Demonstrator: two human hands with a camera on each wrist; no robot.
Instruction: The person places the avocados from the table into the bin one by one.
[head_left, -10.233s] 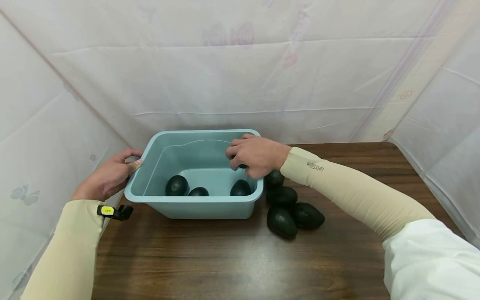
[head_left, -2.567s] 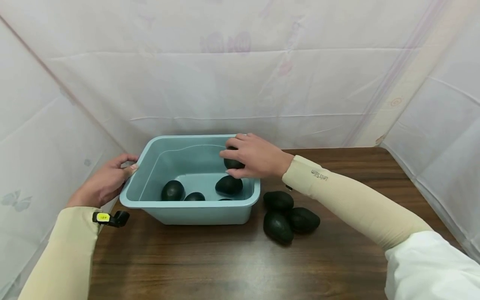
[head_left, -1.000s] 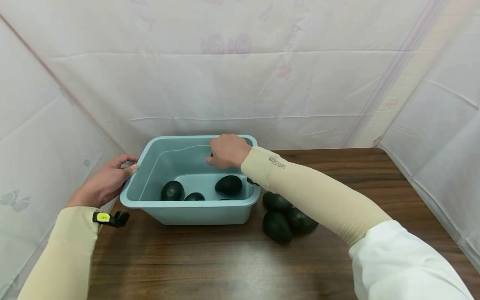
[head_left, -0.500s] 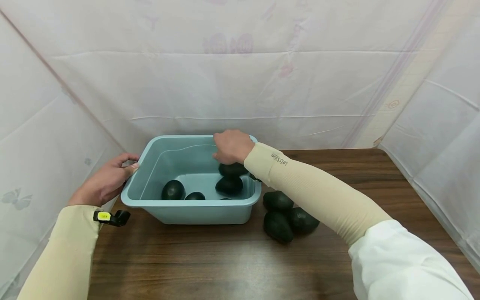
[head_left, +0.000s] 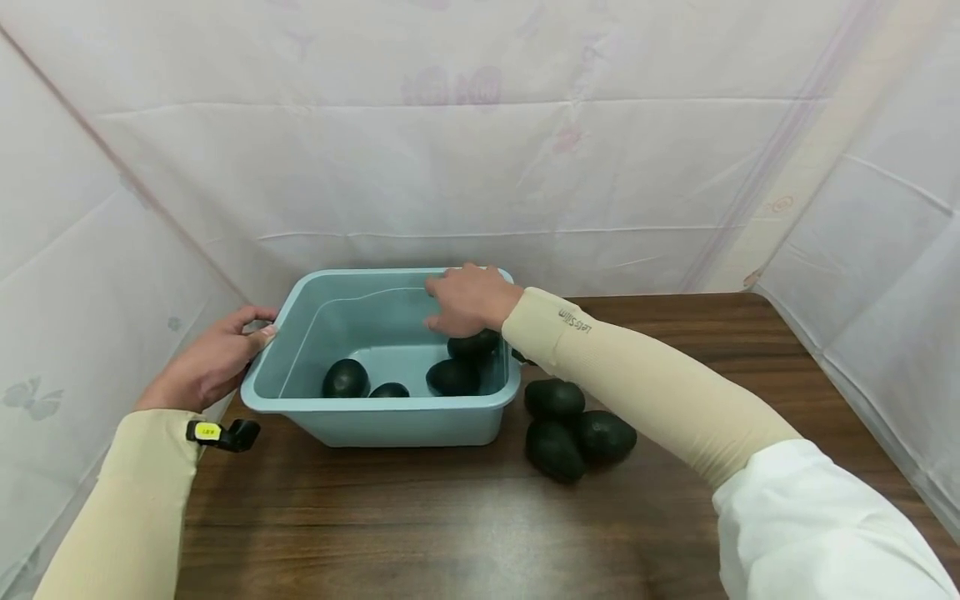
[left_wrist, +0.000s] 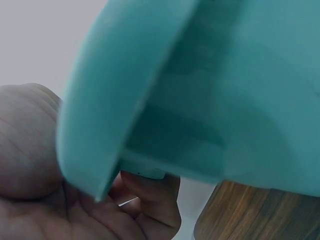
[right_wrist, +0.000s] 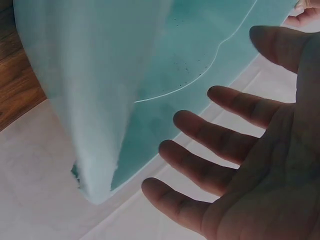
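Four dark avocados lie in the light-blue tub. The right hand hovers above them, grip released, fingers spread and empty. The left hand grasps the tub's left rim. Three avocados on the table remain outside.

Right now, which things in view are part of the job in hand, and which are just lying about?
In the job:
- light blue plastic tub, its left rim gripped by the left hand
- avocados in the tub
- three avocados on the table beside the tub
- right hand, open and empty above the tub

Lying about:
- wooden table
- white sheet backdrop
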